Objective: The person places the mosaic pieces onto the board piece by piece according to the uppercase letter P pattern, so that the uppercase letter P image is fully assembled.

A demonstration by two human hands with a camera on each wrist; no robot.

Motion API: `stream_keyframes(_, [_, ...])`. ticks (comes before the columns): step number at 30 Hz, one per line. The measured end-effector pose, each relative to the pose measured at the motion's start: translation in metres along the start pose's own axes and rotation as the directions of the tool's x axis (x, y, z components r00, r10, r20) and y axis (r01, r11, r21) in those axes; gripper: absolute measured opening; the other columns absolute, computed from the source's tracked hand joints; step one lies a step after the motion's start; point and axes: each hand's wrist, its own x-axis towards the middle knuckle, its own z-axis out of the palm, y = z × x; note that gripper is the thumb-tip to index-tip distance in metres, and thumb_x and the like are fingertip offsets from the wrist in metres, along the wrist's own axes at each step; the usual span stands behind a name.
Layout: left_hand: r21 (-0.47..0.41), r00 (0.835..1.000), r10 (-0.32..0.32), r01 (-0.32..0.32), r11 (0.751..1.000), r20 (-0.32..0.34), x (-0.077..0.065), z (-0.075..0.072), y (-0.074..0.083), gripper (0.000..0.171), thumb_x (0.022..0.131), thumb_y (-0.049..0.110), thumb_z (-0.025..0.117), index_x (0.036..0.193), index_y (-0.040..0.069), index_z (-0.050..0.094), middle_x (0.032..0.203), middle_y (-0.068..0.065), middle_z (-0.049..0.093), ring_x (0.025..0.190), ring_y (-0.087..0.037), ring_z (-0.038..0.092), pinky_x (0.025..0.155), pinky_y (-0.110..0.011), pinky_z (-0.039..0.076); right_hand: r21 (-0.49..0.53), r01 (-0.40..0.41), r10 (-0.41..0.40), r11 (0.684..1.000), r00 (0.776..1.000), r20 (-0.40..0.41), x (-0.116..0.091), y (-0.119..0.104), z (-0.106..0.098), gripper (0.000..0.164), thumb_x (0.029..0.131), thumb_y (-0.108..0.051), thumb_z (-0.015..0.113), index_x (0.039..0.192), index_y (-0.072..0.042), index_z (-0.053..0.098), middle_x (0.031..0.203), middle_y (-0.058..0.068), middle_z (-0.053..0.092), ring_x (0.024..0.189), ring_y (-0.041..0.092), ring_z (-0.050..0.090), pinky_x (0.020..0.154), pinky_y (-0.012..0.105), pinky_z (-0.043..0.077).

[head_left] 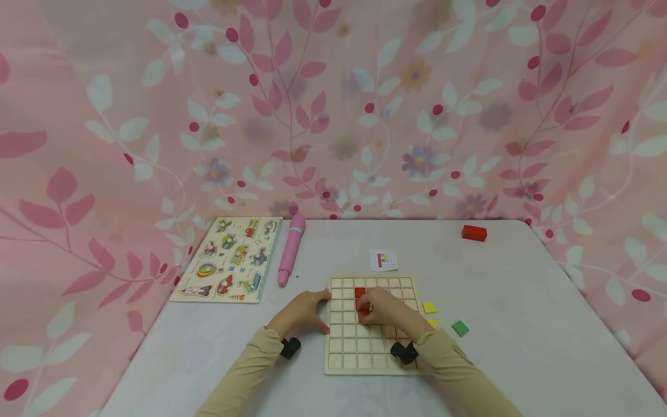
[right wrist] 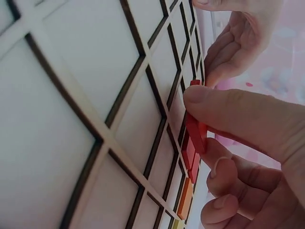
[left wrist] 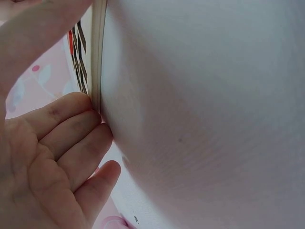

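Observation:
A wooden grid board (head_left: pixel 336 346) lies on the white table with red square tiles (head_left: pixel 360 292) in one of its columns. My right hand (head_left: pixel 385 307) is over the middle of the board, pinching a red tile (right wrist: pixel 194 125) between thumb and fingers. That tile stands tilted close over the grid; more red tiles and an orange one (right wrist: pixel 185 200) sit beyond it in the right wrist view. At the board's left edge, my left hand (head_left: pixel 302 313) rests with thumb and fingers spread apart. Its fingertips (left wrist: pixel 102 117) touch the board's side in the left wrist view.
Beside the board's right edge lie yellow tiles (head_left: pixel 429 307) and a green tile (head_left: pixel 461 328). A small printed pattern card (head_left: pixel 383 260) is behind the board. Farther off are a red block (head_left: pixel 474 233), a pink pen-shaped stick (head_left: pixel 292 249) and a picture peg puzzle (head_left: pixel 216 284).

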Motion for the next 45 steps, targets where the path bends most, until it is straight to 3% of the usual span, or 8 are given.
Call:
stream_keyframes(10, [0.001, 1.0, 0.01, -0.01, 1.0, 0.001, 0.0, 0.0, 0.0, 0.081, 0.054, 0.03, 0.085, 0.125, 0.008, 0.053, 0.132, -0.006, 0.045, 0.115, -0.027, 0.043, 0.096, -0.038, 0.034, 0.018, -0.083, 0.083, 0.996, 0.996, 0.027, 0.002, 0.0, 0.005, 0.018, 0.068, -0.008, 0.077, 0.083, -0.002, 0.069, 0.075, 0.001, 0.055, 0.066, 0.01, 0.045, 0.057, 0.021, 0.043])
stream_keyframes(20, [0.007, 1.0, 0.027, -0.027, 1.0, 0.001, 0.003, -0.005, 0.0, 0.081, 0.055, 0.028, 0.085, 0.125, 0.007, 0.052, 0.131, -0.007, 0.046, 0.114, -0.028, 0.045, 0.095, -0.038, 0.035, -0.04, -0.114, 0.117, 0.993, 0.991, 0.065, 0.01, -0.004, 0.004, 0.01, 0.07, -0.01, 0.075, 0.075, -0.008, 0.067, 0.07, -0.006, 0.054, 0.068, 0.01, 0.043, 0.06, 0.022, 0.042])
stream_keyframes(28, [-0.001, 1.0, 0.009, -0.009, 1.0, 0.011, 0.002, -0.007, 0.001, 0.083, 0.054, 0.027, 0.085, 0.126, 0.006, 0.051, 0.132, -0.007, 0.044, 0.116, -0.028, 0.042, 0.096, -0.038, 0.033, -0.038, -0.162, 0.164, 0.986, 0.984, 0.071, 0.01, -0.006, 0.005, 0.015, 0.071, -0.01, 0.075, 0.073, -0.011, 0.061, 0.065, -0.006, 0.048, 0.063, 0.011, 0.041, 0.055, 0.022, 0.039])
stream_keyframes(39, [-0.011, 1.0, 0.016, -0.015, 1.0, 0.019, 0.001, -0.003, 0.001, 0.081, 0.054, 0.03, 0.085, 0.125, 0.007, 0.052, 0.132, -0.007, 0.045, 0.116, -0.027, 0.042, 0.096, -0.038, 0.033, -0.018, -0.16, 0.161, 0.987, 0.986, 0.046, 0.004, -0.004, 0.005, 0.015, 0.07, -0.008, 0.075, 0.079, -0.008, 0.063, 0.073, -0.002, 0.051, 0.066, 0.011, 0.043, 0.057, 0.022, 0.041])
stream_keyframes(45, [-0.008, 1.0, 0.026, -0.026, 1.0, 0.01, 0.001, -0.002, 0.002, 0.081, 0.054, 0.028, 0.085, 0.124, 0.005, 0.052, 0.131, -0.009, 0.046, 0.116, -0.027, 0.043, 0.096, -0.037, 0.034, 0.038, -0.197, 0.196, 0.98, 0.98, 0.033, -0.003, -0.005, -0.01, 0.018, 0.073, -0.001, 0.069, 0.09, -0.001, 0.063, 0.089, 0.005, 0.059, 0.081, 0.02, 0.053, 0.069, 0.031, 0.047])
